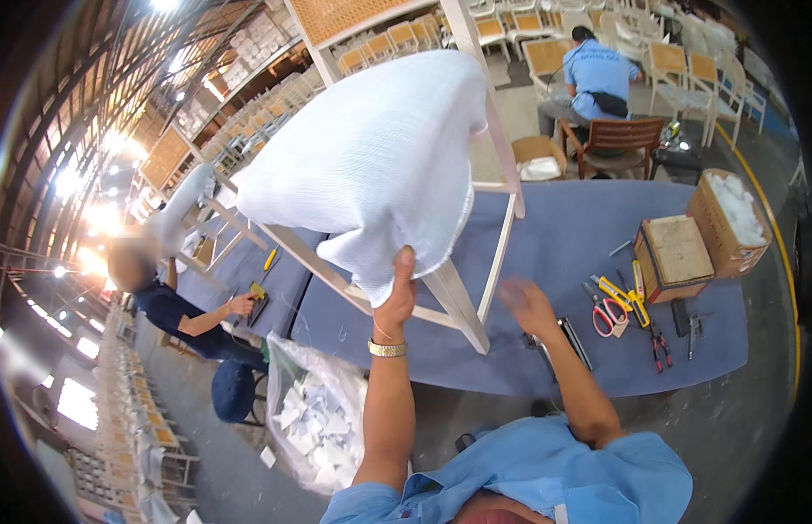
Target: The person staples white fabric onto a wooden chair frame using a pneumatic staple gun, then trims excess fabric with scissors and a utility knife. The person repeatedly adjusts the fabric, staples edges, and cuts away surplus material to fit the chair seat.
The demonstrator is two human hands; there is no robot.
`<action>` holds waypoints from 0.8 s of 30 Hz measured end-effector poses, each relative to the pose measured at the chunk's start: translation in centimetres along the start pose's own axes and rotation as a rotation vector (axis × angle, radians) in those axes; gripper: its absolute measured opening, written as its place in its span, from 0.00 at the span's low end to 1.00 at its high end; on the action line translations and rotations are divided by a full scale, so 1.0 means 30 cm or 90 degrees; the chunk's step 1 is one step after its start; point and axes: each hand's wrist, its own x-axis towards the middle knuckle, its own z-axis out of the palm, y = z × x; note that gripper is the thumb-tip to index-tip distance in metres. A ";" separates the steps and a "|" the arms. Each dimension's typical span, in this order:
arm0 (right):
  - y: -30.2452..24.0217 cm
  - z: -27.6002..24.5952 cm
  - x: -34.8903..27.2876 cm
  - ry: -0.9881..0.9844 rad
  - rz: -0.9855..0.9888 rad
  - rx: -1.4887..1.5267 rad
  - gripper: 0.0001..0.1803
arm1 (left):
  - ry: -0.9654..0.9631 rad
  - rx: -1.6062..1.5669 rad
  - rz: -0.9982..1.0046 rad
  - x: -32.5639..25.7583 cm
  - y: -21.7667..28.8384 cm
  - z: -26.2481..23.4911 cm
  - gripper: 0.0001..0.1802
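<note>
A pale wooden chair stands tilted on the blue-grey covered table, with white fabric draped over its seat. My left hand grips the loose, frayed lower edge of this fabric, thumb uppermost, beside a chair leg. To the right of that leg is my right hand, above the table and smeared by motion. Its fingers are too blurred to read. Under the right wrist lies a dark and silver tool, partly hidden by my forearm, its kind unclear.
On the table's right are red-handled scissors, yellow cutters, red-handled pliers and cardboard boxes. A clear bag of white scraps stands below. At left a co-worker holds a yellow tool; another person sits behind.
</note>
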 end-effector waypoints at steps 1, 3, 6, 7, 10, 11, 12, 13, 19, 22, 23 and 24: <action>-0.032 0.032 0.095 -0.040 0.027 0.310 0.23 | 0.005 -0.038 -0.015 0.001 0.022 0.057 0.39; -0.340 0.040 0.182 -0.047 -0.072 0.468 0.26 | 0.036 -0.040 -0.009 -0.019 0.035 0.079 0.40; -0.572 0.075 0.210 -0.075 -0.064 0.655 0.28 | 0.036 0.025 0.028 -0.020 0.017 0.058 0.41; -0.612 0.092 0.205 -0.058 -0.044 0.676 0.28 | 0.035 0.045 0.020 -0.016 0.014 0.041 0.41; -0.652 0.079 0.171 -0.023 -0.026 0.558 0.28 | 0.053 0.093 -0.007 -0.042 0.019 0.034 0.38; -0.654 0.079 0.162 -0.014 -0.030 0.490 0.29 | 0.063 0.107 -0.016 -0.054 0.028 0.038 0.37; -0.638 0.085 0.173 0.025 -0.067 0.477 0.27 | 0.044 0.078 -0.028 -0.060 0.047 0.066 0.37; -0.619 0.106 0.182 0.065 -0.100 0.466 0.26 | 0.026 0.052 -0.043 -0.070 0.087 0.103 0.37; -0.607 0.144 0.181 0.194 -0.220 0.428 0.21 | 0.137 0.141 -0.076 -0.033 0.140 0.232 0.40; -0.623 0.134 0.179 0.221 -0.237 0.418 0.20 | 0.140 0.207 -0.045 -0.012 0.091 0.188 0.41; -0.628 0.129 0.179 0.225 -0.235 0.419 0.19 | 0.136 0.214 -0.032 -0.004 0.089 0.187 0.41; -0.624 0.122 0.184 0.174 -0.215 0.407 0.18 | 0.131 0.221 -0.018 0.000 0.088 0.186 0.41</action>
